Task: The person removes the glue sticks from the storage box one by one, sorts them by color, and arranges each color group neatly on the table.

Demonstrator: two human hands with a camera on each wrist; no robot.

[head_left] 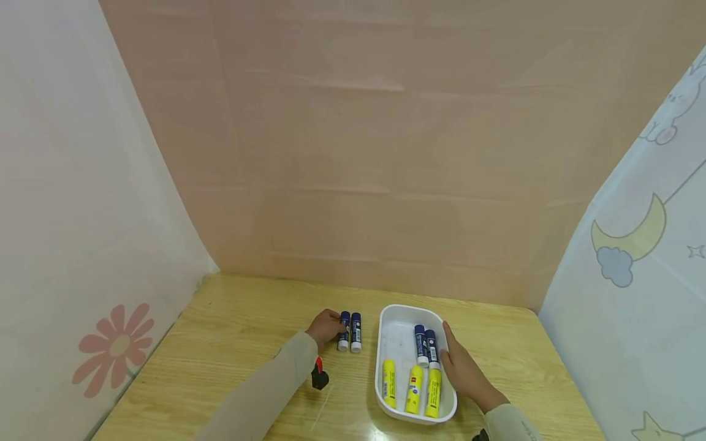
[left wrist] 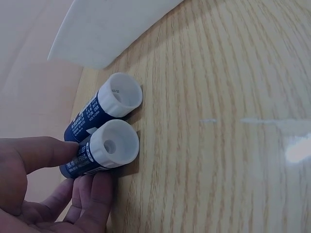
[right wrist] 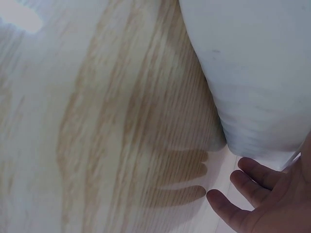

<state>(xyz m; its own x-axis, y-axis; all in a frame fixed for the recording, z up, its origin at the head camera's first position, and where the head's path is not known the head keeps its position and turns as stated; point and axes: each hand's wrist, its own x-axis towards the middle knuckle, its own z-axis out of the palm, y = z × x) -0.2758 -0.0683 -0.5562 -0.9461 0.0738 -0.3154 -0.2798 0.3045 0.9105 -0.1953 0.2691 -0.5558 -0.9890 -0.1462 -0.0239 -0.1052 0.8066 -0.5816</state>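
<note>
Navy-and-white glue stick [head_left: 344, 345] — pinched between the left hand's [head_left: 325, 326] thumb and fingers — is at the white tray's [head_left: 398, 340] 10 o'clock; a matching stick [head_left: 356, 334] lies just beside it; inside are two navy sticks [head_left: 421, 346] towards 1 o'clock and three yellow glue sticks [head_left: 414, 389] from 8 to 5; right hand [head_left: 466, 371] at 3 o'clock — three fingers straight, slightly spread; thumb contact cannot be told.

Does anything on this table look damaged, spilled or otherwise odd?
One oddity: a thin pale streak on the table, between the left sleeve and the tray, crosses the wood grain; scratch or residue, I can't tell.
</note>
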